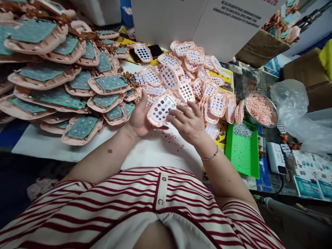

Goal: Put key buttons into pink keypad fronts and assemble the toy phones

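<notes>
A pale pink plastic shell (161,110) with a white panel full of holes is held in front of me, above the white work surface. My left hand (141,119) grips its left edge, the thumb pointing up beside it and the fingers underneath. Over the shell's right side is my right hand (188,122), its fingers apart and slightly bent, the tips touching the white panel. Its thumb is hidden, and I cannot make out any small part under the fingertips. Just beyond lies a heap of similar pink shells (169,76) with hole panels.
On the left rise stacks of pink shells with green circuit boards (83,129). To the right are a metal bowl (260,109) of small pink pieces, a green tray (242,155) with small metal parts, and a white power strip (276,158). A large carton (181,24) stands behind.
</notes>
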{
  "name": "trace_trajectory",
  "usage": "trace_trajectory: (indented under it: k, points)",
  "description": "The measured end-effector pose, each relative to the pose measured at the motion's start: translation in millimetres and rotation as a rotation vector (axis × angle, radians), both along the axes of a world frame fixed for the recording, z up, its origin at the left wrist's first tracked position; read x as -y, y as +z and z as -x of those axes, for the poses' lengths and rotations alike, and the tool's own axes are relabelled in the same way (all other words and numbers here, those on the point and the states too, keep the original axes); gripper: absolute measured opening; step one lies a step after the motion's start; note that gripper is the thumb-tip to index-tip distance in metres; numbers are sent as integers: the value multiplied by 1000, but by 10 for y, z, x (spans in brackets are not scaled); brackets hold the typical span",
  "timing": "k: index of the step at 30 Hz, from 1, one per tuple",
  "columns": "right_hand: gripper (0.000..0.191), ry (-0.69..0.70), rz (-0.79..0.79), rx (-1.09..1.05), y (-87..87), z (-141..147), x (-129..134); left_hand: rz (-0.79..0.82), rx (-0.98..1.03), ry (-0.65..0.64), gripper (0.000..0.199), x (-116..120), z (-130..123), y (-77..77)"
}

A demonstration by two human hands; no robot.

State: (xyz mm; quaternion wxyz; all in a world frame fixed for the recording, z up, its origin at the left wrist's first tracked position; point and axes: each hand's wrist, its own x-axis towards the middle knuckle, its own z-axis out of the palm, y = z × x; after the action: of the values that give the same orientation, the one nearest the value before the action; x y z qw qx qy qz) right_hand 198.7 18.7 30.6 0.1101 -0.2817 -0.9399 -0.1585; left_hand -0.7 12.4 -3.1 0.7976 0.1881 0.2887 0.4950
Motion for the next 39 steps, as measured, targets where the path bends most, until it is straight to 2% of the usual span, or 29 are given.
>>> trace_trajectory:
  k: [2,3,4,7,10,13,16,19,22,24,27,29,31,34,39]
  points:
    - [29,64,11,-57,9,36,45,-21,23,-64,62,34,19,8]
    - [30,29,35,-116,4,56,55,-40,26,-45,53,42,31,13]
    - [32,-49,65,-192,-7,76,59,-61,26,-5,47,43,43,20]
    - [32,-405,235,-357,-81,146,68,-112,23,137,39,13,77,56]
    - [33,-628,496,-219,-201,259,117,-129,9,207,45,-18,94,116]
    - [32,-683,593,-112,-319,369,172,-135,-31,223,64,-22,87,175]
    - [23,-738,701,-273,-418,364,132,-134,-66,255,78,-35,78,195]
    - [16,-796,841,-579,-514,233,-23,-130,-34,331,72,-71,96,170]
    - [17,-788,813,-781,-544,89,-149,-142,33,357,64,-86,128,147]
    - [24,-757,702,-740,-486,37,-112,-173,76,350,57,-61,136,153]
    - [24,-581,561,-454,-351,75,148,-251,116,405,45,-2,124,174]
    - [21,-384,584,-229,-320,174,361,-278,72,417,47,20,112,175]
    - [26,-289,583,-90,-356,278,516,-280,58,406,50,21,99,172]
    - [22,-306,561,-49,-443,329,588,-266,52,406,50,18,80,182]
    - [22,-479,607,-255,-444,130,465,-219,48,412,60,6,67,192]
